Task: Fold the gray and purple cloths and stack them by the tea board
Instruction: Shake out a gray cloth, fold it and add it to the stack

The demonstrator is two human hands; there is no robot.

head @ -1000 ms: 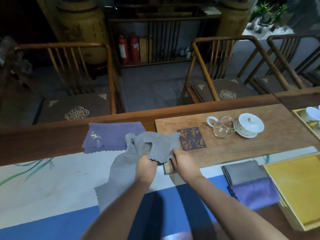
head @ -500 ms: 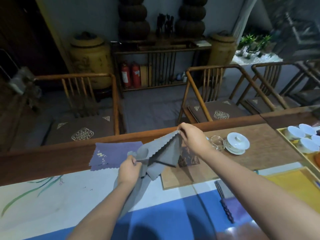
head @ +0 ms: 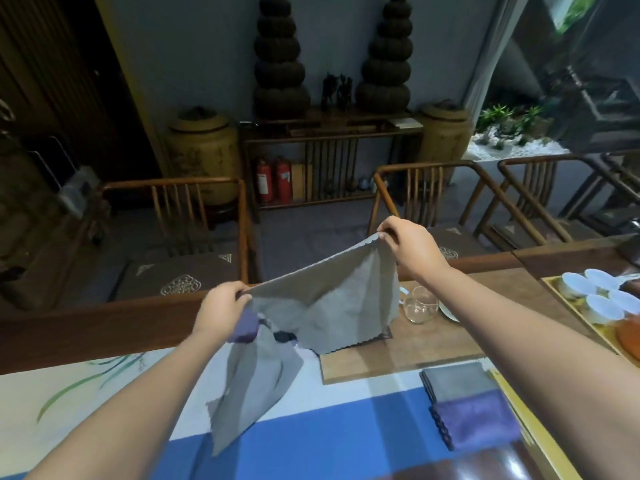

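A gray cloth point(head: 325, 303) hangs spread in the air above the table, held by two corners. My left hand point(head: 221, 308) pinches its left corner, and my right hand point(head: 410, 245) pinches the higher right corner. The cloth's lower part droops onto the table mat. A purple cloth point(head: 246, 328) shows only as a patch behind my left hand. The wooden tea board point(head: 433, 344) lies beneath the hanging cloth. Just in front of the board, on the right, sits a stack of folded gray cloths point(head: 457, 381) and folded purple cloths point(head: 479, 422).
A glass pitcher point(head: 419, 303) stands on the tea board by my right wrist. A yellow tray point(head: 568, 306) with white cups point(head: 601, 297) sits at the right edge. Wooden chairs point(head: 180, 237) line the table's far side. The table mat point(head: 76, 382) is white and blue.
Both hands rose and drew apart, opening the bunched gray cloth into a spread sheet. The right hand climbed highest. The view tilted upward toward the room.
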